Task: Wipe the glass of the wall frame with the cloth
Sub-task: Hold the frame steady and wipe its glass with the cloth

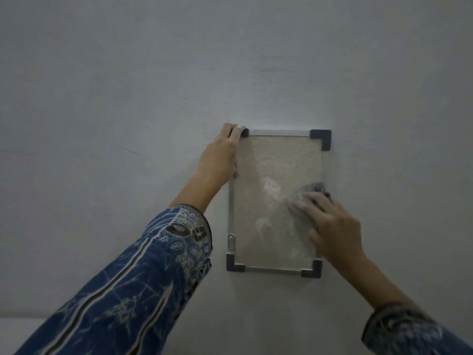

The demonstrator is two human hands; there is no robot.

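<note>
A small wall frame (279,132) with a thin silver rim and dark grey corner pieces hangs on a pale wall. Its glass (271,170) covers a beige textured sheet and shows whitish smears near the middle. My left hand (222,153) grips the frame's top left corner, fingers curled over the top edge. My right hand (330,224) presses a crumpled grey cloth (313,188) against the right side of the glass; the cloth sticks out above my fingers. The frame's right edge is partly hidden by that hand.
The plain pale wall (128,98) surrounds the frame on all sides. A small metal clip (231,242) sits on the frame's lower left rim. Blue patterned sleeves cover both forearms.
</note>
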